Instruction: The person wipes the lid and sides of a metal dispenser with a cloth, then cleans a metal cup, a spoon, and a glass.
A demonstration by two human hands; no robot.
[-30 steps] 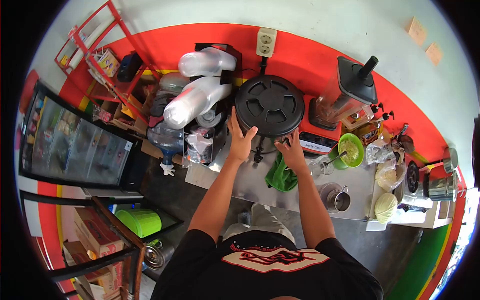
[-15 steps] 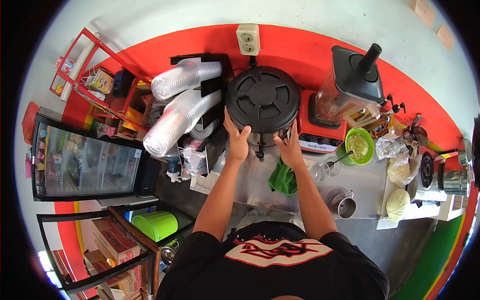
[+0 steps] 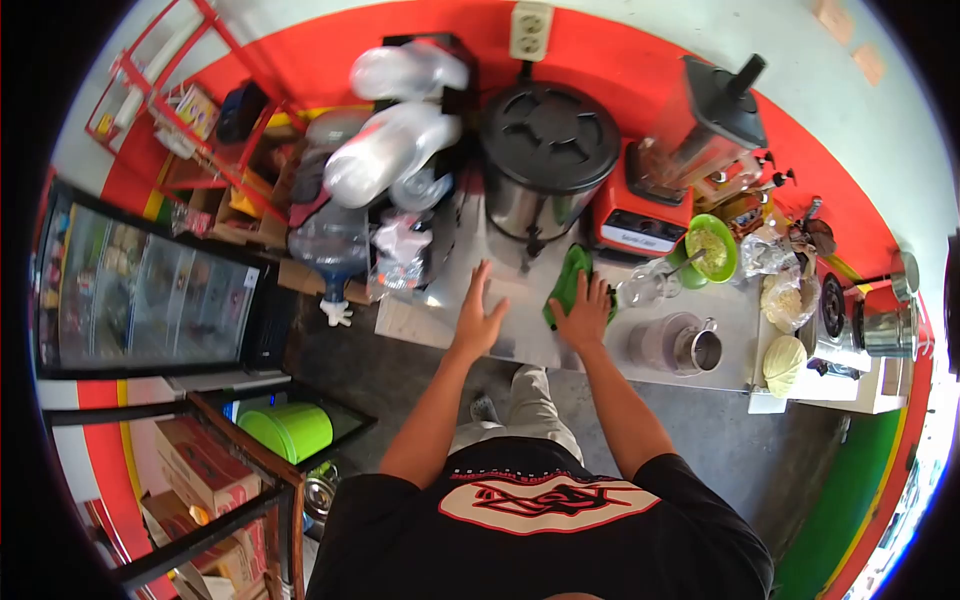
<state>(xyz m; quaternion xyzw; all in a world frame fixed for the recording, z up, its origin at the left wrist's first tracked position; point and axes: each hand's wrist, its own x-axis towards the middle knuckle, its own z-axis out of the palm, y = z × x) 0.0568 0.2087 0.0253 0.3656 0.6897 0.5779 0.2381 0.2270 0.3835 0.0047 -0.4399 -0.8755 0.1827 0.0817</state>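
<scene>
Head view, single frame, looking down over a stainless steel counter (image 3: 520,345) set against a red and white wall. At the back of the counter stands a cylindrical steel urn with a black ribbed plastic lid (image 3: 548,135) and a small tap at its base; a white wall socket (image 3: 529,30) sits above it. Left of the urn, long stacks of clear plastic cups (image 3: 390,165) lie tilted on a black holder, with a clear water jug (image 3: 330,245) below them. Right of the urn: an orange appliance base (image 3: 640,225) carrying a clear blender jar with a black lid (image 3: 705,125). Further right, a green bowl (image 3: 712,250) with a spoon in it, a clear glass (image 3: 645,285), a steel pitcher (image 3: 690,345), bagged food and a pale green cabbage (image 3: 783,365). A glass-door fridge (image 3: 140,290) stands at far left, well apart from the counter. Nothing blocks the view of the hands. Left hand (image 3: 480,318): fingers spread wide and extended, palm down just over the bare counter; holds nothing; contact with the surface cannot be confirmed. Right hand (image 3: 583,312): fingers loosely spread, resting on the near end of a crumpled green cloth (image 3: 570,280), not pinching it. The cloth lies on the counter in front of the urn, between urn and counter edge, just left of the glass.
</scene>
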